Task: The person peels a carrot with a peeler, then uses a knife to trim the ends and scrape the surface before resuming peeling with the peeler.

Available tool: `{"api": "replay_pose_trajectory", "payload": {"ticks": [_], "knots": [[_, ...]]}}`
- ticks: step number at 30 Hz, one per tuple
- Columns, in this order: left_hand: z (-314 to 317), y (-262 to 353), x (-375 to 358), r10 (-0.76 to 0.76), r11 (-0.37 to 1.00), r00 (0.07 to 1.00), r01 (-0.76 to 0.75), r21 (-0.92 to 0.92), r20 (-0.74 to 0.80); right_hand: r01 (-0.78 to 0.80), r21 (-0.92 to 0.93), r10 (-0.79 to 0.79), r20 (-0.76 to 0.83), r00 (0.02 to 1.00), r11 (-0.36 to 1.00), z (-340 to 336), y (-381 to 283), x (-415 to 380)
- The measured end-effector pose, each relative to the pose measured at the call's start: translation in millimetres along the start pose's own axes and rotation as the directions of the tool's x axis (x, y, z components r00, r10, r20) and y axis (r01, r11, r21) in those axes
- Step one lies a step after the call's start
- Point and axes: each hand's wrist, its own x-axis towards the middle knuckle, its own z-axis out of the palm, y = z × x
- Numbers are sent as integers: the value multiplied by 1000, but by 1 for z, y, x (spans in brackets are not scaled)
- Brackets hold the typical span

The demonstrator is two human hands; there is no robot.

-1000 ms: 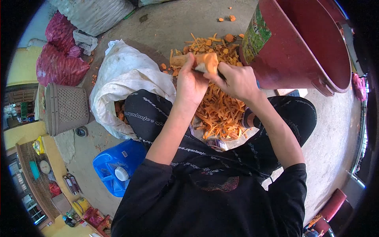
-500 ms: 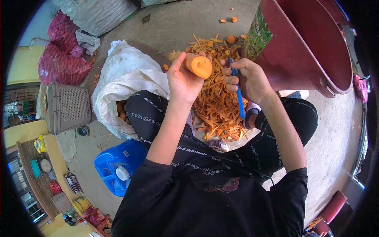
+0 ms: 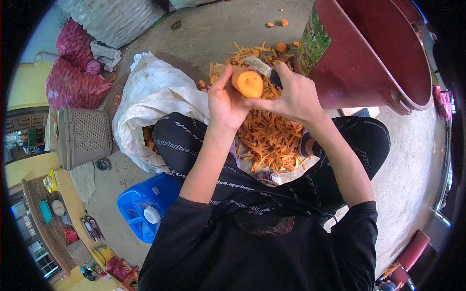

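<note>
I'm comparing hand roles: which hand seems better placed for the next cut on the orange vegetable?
Right, probably. The right hand already holds the blue-handled blade, its thumb beside the orange vegetable; the left hand is busy cradling that vegetable.

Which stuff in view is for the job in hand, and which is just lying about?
In the job:
orange root, in left hand
blade, in right hand
peelings
white sack
red bin, probably

Seemingly just lying about:
blue jug
grey basket
pink sacks
</note>
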Motion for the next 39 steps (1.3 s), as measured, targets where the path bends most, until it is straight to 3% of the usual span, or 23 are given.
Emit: {"api": "replay_pose_trajectory", "payload": {"ticks": [7, 13, 19, 22, 25, 28, 31, 35, 39], "knots": [[-6, 1, 1, -49, 996, 995, 56, -70, 91, 67, -29, -67, 3, 998, 997, 2, 3, 2], [0, 2, 0, -91, 992, 995, 94, -81, 47, 94, 11, -94, 40, 995, 996, 2, 4, 3], [-4, -2, 1, -85, 995, 992, 89, -47, 91, 98, -68, -99, -22, 995, 993, 5, 4, 2], [-19, -4, 5, -70, 986, 988, 89, -139, 138, 120, -122, -123, -15, 992, 985, 11, 6, -1], [-22, -5, 8, -15, 1000, 1000, 15, 27, 14, 114, -186, -106, 51, 993, 976, 16, 1, -6], [-27, -6, 8, 50, 994, 998, -48, -100, 23, 86, -177, -98, -63, 993, 980, 32, 5, -8], [-7, -6, 3, 93, 992, 994, -98, -78, -60, 90, -190, -119, -144, 982, 978, 23, 3, -2], [-7, -8, 5, 107, 990, 993, -110, -84, -41, 85, -196, -117, -157, 981, 977, 29, 6, -3], [-24, -10, 11, 127, 983, 991, -133, -125, -51, 82, -187, -96, -68, 993, 979, 35, 6, -7]]}}
